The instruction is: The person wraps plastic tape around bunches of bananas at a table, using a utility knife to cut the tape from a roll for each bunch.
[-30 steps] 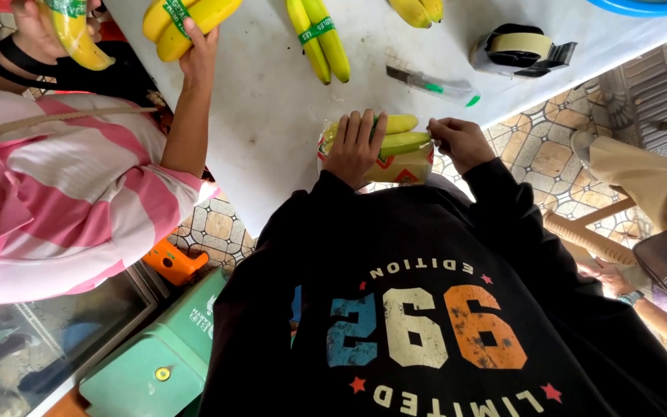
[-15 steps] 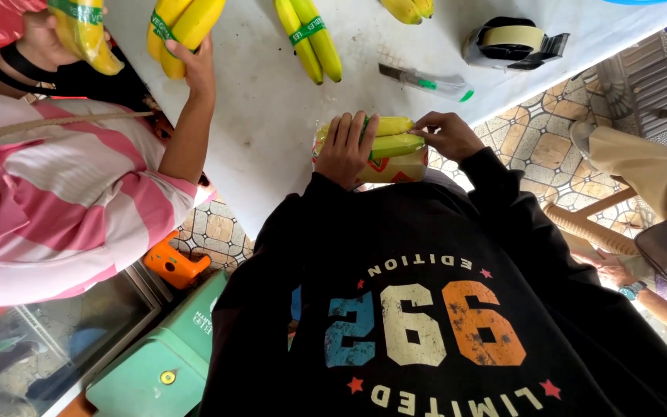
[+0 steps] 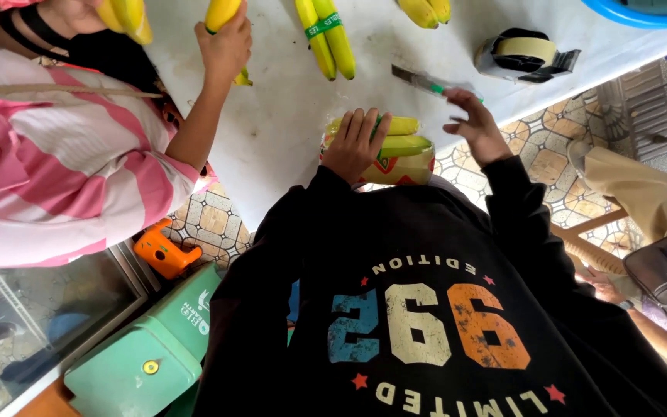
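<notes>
At the far left, a co-worker's hand [image 3: 225,46] is gripping a yellow banana [image 3: 221,11] over the white bench [image 3: 287,131]. Near it, a green-banded banana pair [image 3: 326,35] is lying untouched. The left hand [image 3: 357,143] is pinning the banana bundle [image 3: 399,137] at the bench's near edge, its fingers wrapping over the top. The right hand [image 3: 472,127] is hovering wide, fingers spread and holding nothing, just beside the green-handled cutter [image 3: 426,81]. The work seems to be steadying the bundle while reaching for the tool. Taking the tool would mean closing on the handle, away from the blade. A tape dispenser [image 3: 523,54] is sitting further right.
</notes>
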